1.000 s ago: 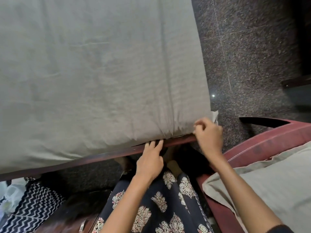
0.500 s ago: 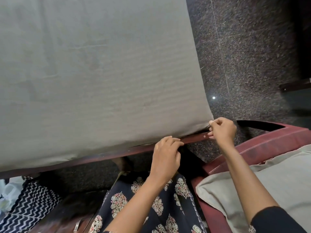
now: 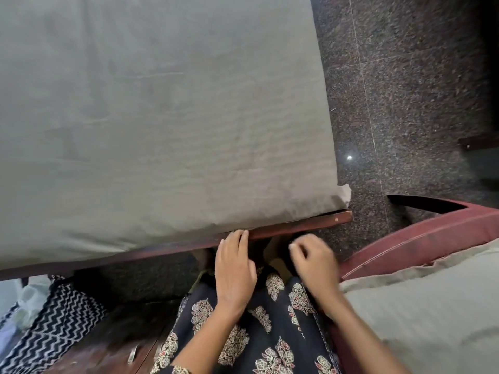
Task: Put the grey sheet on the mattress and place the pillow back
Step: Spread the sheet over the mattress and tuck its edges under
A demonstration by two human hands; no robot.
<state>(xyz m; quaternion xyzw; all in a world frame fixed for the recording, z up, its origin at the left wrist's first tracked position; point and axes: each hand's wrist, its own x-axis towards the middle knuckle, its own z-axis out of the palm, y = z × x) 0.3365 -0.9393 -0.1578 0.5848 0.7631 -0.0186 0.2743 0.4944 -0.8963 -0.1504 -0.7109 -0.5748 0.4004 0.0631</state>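
**Head view: hands at bed edge**

Noted grey sheet (image 3: 162,117) spread smooth atop wooden bed frame (image 3: 297,227). Found pillow (image 3: 432,306) lying on red chair (image 3: 421,233), right of sheet. Logged left hand (image 3: 235,268) flat, straight fingers (image 3: 238,236) touching frame edge. Logged right hand (image 3: 313,263) blurred, loosely curled, holding nothing, just beside left.

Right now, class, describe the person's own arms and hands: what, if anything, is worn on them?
Both forearms are bare. No ring, bangle or watch shows on the left hand or its wrist; the right hand is motion-blurred, so small jewellery cannot be ruled out. A patterned sleeve edge seems to show by the left elbow, like the dark floral-print garment below.
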